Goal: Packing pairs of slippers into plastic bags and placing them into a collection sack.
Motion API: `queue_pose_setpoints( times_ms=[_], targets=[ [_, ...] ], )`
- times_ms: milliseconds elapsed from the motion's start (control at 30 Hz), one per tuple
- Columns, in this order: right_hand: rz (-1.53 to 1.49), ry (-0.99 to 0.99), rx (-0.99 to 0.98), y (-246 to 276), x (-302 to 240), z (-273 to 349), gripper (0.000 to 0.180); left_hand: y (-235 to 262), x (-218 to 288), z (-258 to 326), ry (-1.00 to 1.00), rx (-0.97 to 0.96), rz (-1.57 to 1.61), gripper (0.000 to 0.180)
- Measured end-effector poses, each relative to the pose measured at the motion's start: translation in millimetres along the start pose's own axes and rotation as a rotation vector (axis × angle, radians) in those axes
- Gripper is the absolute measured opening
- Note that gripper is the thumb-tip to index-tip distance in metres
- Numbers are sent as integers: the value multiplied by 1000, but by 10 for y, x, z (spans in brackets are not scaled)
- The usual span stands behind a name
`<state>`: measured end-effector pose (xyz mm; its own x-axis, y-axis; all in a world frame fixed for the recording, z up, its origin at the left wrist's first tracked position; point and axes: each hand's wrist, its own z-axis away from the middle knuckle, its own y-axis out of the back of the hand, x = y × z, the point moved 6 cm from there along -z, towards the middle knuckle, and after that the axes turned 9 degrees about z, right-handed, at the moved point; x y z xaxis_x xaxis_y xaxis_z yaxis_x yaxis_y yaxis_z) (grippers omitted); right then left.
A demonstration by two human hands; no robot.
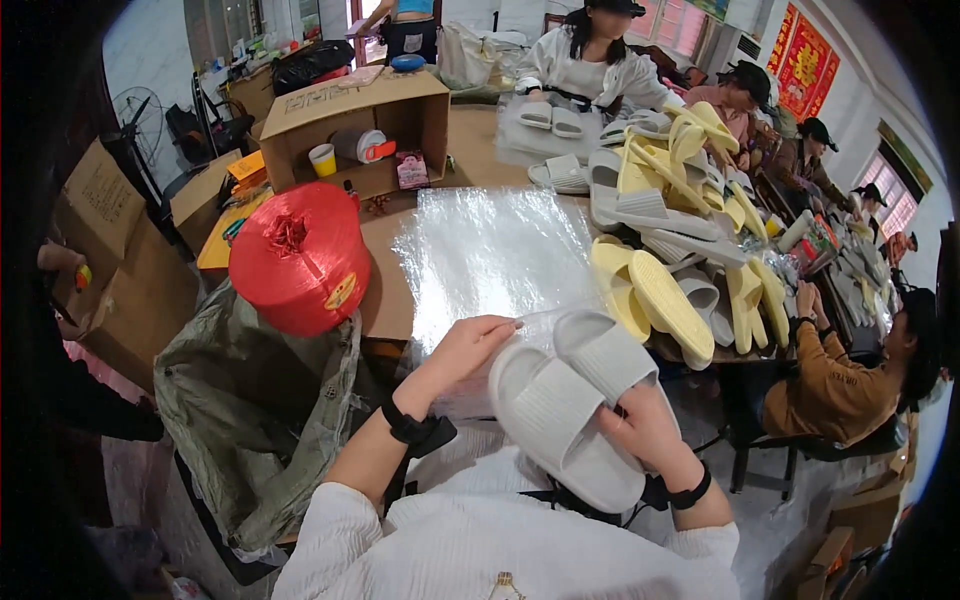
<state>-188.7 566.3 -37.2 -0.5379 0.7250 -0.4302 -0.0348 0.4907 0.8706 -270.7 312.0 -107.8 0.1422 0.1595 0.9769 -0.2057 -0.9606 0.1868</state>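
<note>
Gripped in my right hand is a pair of white slippers, soles stacked together, my fingers wrapped around their lower edge and holding them tilted just above my lap. My left hand pinches the near edge of a clear plastic bag, which lies flat and shiny across the brown table in front of me; its fingers are closed on the film right beside the toe end of the slippers. I judge the step in hand to be bagging the pair: the mouth of the bag seems to be at my left fingertips, though I cannot tell whether it is already parted. The next move, as I read it, calls for lifting the upper layer of film clear and steering the toes squarely into the opening, keeping both slippers aligned so they do not splay. Further out, a red spool of twine sits to my left, an open cardboard box beyond it, and a heap of yellow and white slippers to my right, where other people work.
</note>
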Motion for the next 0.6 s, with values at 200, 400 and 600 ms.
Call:
queue_pose_setpoints(
  times_ms=[200,400,600],
  targets=[
    [122,-179,-13,-137,135,-96,33,-151,493,143,-245,-127,-192,38],
    [103,-125,118,-203,59,-366,29,-397,651,242,-503,-155,-405,38],
    [63,-84,141,-518,242,-682,27,-440,698,264,-455,-228,-297,39]
  ],
)
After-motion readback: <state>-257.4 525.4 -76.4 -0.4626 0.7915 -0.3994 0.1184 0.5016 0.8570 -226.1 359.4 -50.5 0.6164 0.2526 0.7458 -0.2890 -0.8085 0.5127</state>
